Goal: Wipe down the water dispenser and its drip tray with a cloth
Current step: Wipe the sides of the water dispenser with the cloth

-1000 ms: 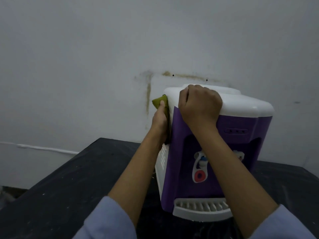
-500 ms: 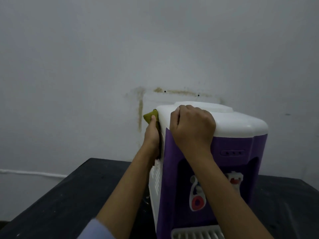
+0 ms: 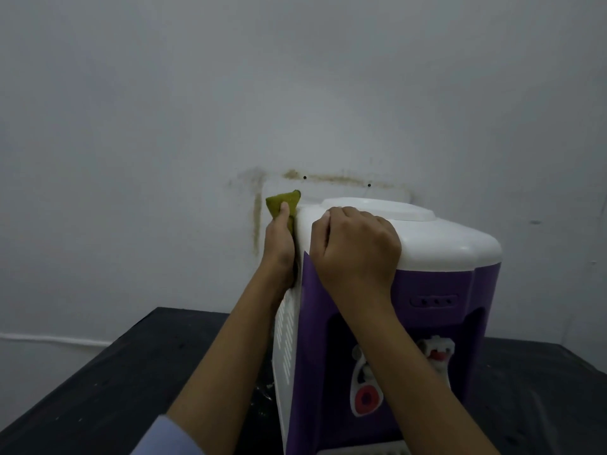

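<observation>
Purple-and-white plastic water dispenser [image 3: 427, 284] stands upright on the scuffed black surface [image 3: 115, 389], right in front of me and close to the wall. Nearest to me, my pale blue sleeve [image 3: 164, 438] shows at the bottom edge on the left arm, and both bare forearms reach up and forward. At the very bottom of the view, a strip of the white slotted drip tray [image 3: 361, 451] shows under the dispenser's purple front. Above it, in the dark recess, are two white taps: the left tap [image 3: 364, 399] has a round red part, and the right tap [image 3: 437, 353] is partly hidden by my right forearm.

My right hand [image 3: 358, 247] is closed over the front left corner of the white top, fingers curled onto it and gripping. My left hand [image 3: 279, 244] lies against the white vented left side, just under the top. Its straight thumb presses a small olive-green cloth [image 3: 282, 201] there. The fingers are hidden, so I cannot tell whether they curl round the cloth. One cloth corner sticks up above the thumb.

Behind is a grey-white wall [image 3: 164, 126] with brown stain lines [image 3: 258, 221]. A thin white cable [image 3: 49, 338] runs low along it on the left.
</observation>
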